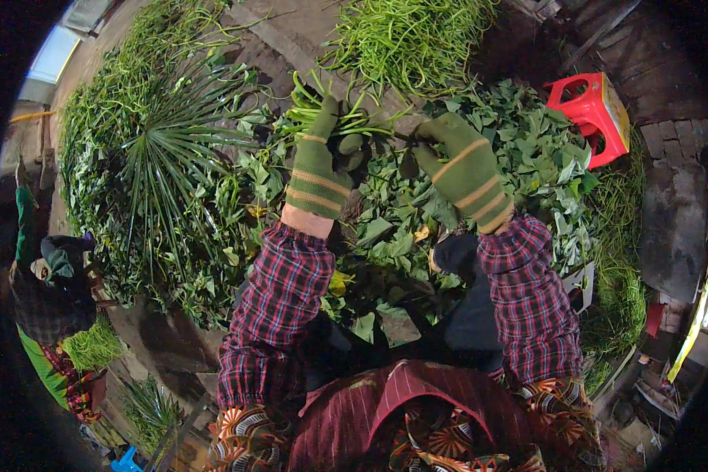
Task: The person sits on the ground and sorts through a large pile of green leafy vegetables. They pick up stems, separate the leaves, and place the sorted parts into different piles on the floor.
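Note:
My left hand (324, 150), in a green striped knit glove, is closed around a bundle of green stems (307, 112) whose ends stick out on both sides of the fingers. To its right, my right hand (460, 162), in a matching glove, has its fingertips together near the tips of that bundle; whether a stem is pinched there is too dark to tell. Leafy green vines (389, 230) lie below and between the hands. Beyond them on the ground rests a big heap of bare green stems (413, 44).
A fan-shaped palm leaf (159, 138) lies on a leafy heap at left. Cut leaves (525, 130) are piled at right beside a red plastic stool (596, 112). More stems (619, 265) lie along the right side. Another person (56, 289) is at far left.

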A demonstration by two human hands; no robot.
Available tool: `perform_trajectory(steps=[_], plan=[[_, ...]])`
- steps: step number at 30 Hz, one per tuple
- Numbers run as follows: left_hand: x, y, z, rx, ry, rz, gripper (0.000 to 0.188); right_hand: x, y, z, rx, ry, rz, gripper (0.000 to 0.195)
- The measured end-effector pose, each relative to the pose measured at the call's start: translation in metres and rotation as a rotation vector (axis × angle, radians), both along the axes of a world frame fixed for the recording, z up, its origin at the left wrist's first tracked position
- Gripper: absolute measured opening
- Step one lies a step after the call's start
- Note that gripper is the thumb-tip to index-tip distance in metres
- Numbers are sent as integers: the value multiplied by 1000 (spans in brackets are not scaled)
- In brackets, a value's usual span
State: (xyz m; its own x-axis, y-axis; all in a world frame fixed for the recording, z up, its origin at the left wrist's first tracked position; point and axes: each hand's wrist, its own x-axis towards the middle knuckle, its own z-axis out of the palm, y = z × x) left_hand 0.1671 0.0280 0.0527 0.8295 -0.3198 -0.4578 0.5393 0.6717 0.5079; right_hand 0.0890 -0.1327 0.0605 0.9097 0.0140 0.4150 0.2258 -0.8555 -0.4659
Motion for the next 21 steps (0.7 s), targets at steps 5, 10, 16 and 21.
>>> perform_trajectory(steps=[5,10,16,21], plan=[[15,-5,-1,63,-5,23,21,1,-5,7,193,105,28,17],[17,-15,-4,101,4,18,21,2,-5,4,31,63,-44,15],[4,-34,-4,97,39,-35,22,14,-21,6,196,35,-207,10],[-5,-38,-2,99,51,-76,22,17,-28,-2,125,-26,-300,12]])
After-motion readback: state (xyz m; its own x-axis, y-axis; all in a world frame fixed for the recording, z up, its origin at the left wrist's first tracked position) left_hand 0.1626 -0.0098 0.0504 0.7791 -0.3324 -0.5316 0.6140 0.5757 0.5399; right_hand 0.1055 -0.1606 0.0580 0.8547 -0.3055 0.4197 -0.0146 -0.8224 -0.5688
